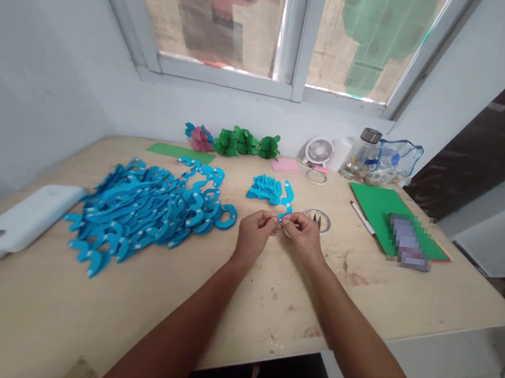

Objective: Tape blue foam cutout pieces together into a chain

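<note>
My left hand [254, 232] and my right hand [302, 235] meet over the middle of the wooden table [237, 310]. Both pinch the same small blue paper cut-out [282, 216] between thumb and fingertips. Just beyond the hands lies a small stack of joined blue paper pieces [271, 190]. A big heap of curved blue paper cut-outs [148, 210] with white tabs spreads out to the left of my left hand.
A white power bank [23, 217] lies at the left edge. Green paper sheets [389, 221], a pen [362, 217], tape rolls [317, 219], a small fan [319, 151], a jar [364, 150] and green and pink paper decorations [240, 143] line the back and right.
</note>
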{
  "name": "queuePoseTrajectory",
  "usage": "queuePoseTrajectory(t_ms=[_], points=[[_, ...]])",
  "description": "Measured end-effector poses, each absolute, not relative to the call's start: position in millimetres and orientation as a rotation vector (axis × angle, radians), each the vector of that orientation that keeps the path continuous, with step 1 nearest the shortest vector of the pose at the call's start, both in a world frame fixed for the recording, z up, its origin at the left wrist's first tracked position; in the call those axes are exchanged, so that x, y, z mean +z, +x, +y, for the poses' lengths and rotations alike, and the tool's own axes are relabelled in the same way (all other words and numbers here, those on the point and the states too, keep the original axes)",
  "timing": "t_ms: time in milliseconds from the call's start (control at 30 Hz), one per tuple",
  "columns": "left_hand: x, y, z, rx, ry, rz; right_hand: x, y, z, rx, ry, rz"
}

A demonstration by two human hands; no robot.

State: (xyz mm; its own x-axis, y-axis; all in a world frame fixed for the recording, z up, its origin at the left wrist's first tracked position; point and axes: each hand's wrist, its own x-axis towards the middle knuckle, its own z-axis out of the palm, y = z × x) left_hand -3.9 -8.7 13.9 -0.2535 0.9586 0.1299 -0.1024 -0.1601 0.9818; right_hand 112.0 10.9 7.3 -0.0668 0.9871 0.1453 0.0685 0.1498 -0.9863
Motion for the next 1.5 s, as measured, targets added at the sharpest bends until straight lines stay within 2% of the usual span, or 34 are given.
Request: queuePoseTrajectory(t_ms=[800, 1500], points=[[4.0, -2.5, -5.5, 1.505, 1.027, 1.126, 6.0, 113.5, 12.2, 1.091, -1.131, -1.382], [5.2, -1.8, -7.1, 1.52, 1.097, 1.17, -0.1, 113.7, 13.3, 0.942, -1.217, -1.489]])
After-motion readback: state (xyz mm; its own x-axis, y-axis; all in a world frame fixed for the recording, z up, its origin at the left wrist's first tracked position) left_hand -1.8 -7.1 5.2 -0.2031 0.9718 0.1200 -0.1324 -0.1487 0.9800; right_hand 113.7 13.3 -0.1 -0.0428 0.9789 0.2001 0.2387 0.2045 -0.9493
